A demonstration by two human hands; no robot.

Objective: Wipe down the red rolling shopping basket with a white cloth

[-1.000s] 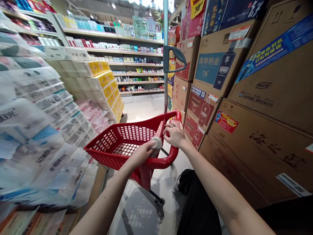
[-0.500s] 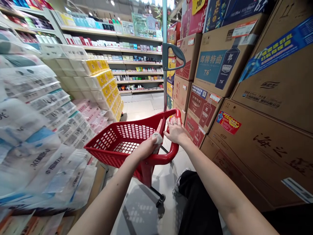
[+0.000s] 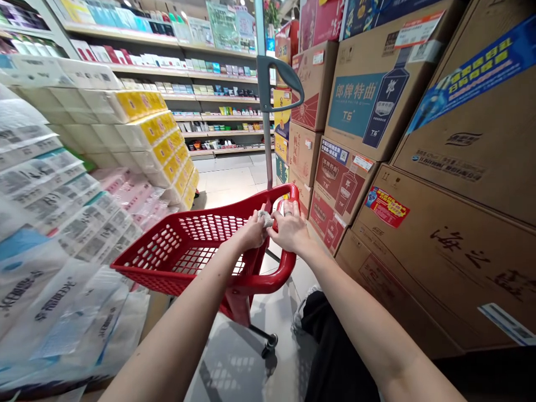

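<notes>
A red plastic shopping basket on wheels [image 3: 167, 262] stands in front of me in a shop aisle, its mesh bottom bare. My left hand [image 3: 252, 230] is closed on a small whitish cloth [image 3: 265, 216] and presses it against the basket's near rim. My right hand [image 3: 288, 228] is closed over the red rim right beside it, the two hands almost touching. The basket's grey pull handle [image 3: 280, 75] rises on a metal pole above my hands.
Large brown cardboard boxes [image 3: 444, 167] are stacked high on the right. Wrapped packs of tissue paper [image 3: 62, 206] pile up on the left. Shelves of goods [image 3: 201, 84] cross the far end over a pale tiled floor [image 3: 234, 178]. My dark trouser leg [image 3: 335, 357] shows below.
My left hand has slid the cloth along the rim towards my right hand, so the hands now meet. The basket and view have shifted slightly left.
</notes>
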